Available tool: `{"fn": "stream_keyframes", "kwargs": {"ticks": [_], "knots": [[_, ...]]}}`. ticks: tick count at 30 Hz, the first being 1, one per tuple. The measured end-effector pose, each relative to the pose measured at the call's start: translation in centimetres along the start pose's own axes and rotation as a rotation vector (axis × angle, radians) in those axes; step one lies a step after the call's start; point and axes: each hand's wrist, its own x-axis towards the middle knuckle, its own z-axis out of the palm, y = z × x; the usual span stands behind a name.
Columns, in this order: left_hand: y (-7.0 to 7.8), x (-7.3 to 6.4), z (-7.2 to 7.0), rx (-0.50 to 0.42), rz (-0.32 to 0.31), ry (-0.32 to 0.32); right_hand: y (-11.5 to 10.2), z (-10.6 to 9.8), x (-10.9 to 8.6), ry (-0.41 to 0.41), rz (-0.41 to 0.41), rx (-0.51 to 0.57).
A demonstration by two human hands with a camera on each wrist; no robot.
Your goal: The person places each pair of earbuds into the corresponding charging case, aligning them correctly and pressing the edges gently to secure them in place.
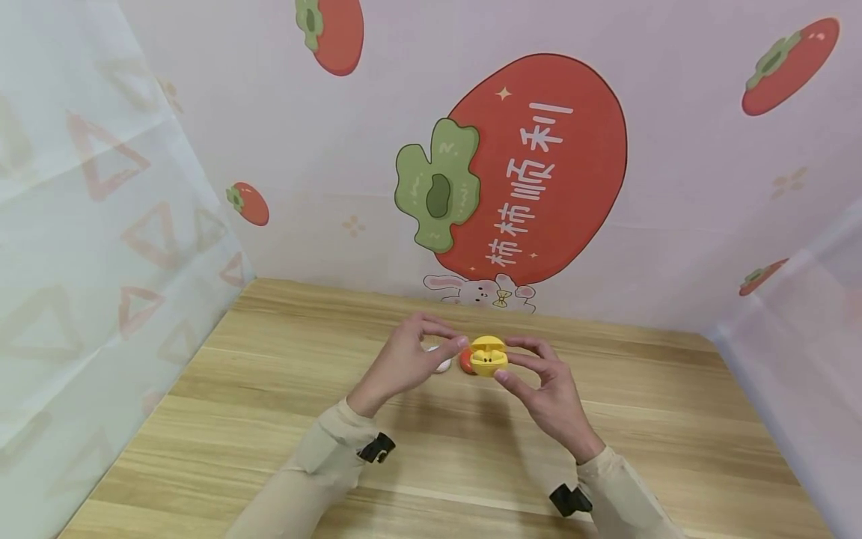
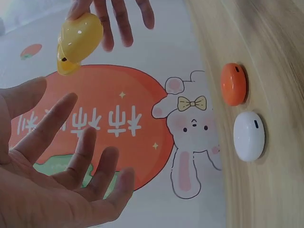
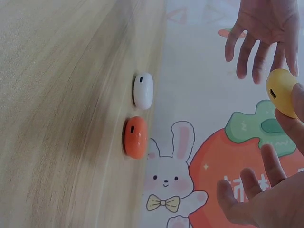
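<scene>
A yellow earbud case (image 1: 488, 367) is up off the table with its lid raised; yellow shapes with small dark marks show inside. My right hand (image 1: 551, 391) pinches it between thumb and fingers, and in the right wrist view a dark slot marks the yellow shell (image 3: 281, 91). Just left of the case, my left hand (image 1: 406, 359) has its fingers spread and holds nothing; the left wrist view shows a gap between the two. Lying on the table beyond the hands are an orange case (image 2: 233, 84) and a white case (image 2: 249, 137), side by side and both closed.
The wood-grain table (image 1: 269, 419) meets a backdrop (image 1: 350, 247) printed with persimmons and a rabbit just behind the cases. A white patterned side sheet (image 1: 87, 247) rises along the left edge, and another pale sheet (image 1: 801, 359) stands on the right.
</scene>
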Motion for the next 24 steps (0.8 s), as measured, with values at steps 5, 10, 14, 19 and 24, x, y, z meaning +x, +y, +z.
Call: {"fn": "stream_keyframes", "kwargs": {"ticks": [5, 10, 14, 19, 24], "knots": [[-0.4, 0.8, 0.3, -0.104, -0.065, -0.041, 0.1, 0.0, 0.1, -0.004, -0.003, 0.007], [-0.6, 1.3, 0.5, -0.228, -0.145, -0.129, 0.0, 0.0, 0.1, -0.015, -0.013, 0.021], [-0.7, 1.4, 0.7, -0.283, -0.195, -0.169, 0.0, 0.0, 0.1, -0.029, -0.013, 0.029], [-1.0, 1.6, 0.9, -0.291, -0.224, -0.181, 0.0, 0.0, 0.1, -0.042, -0.019, 0.027], [-1.1, 1.7, 1.0, -0.300, -0.209, -0.184, 0.2, 0.0, 0.1, -0.054, -0.026, 0.036]]}}
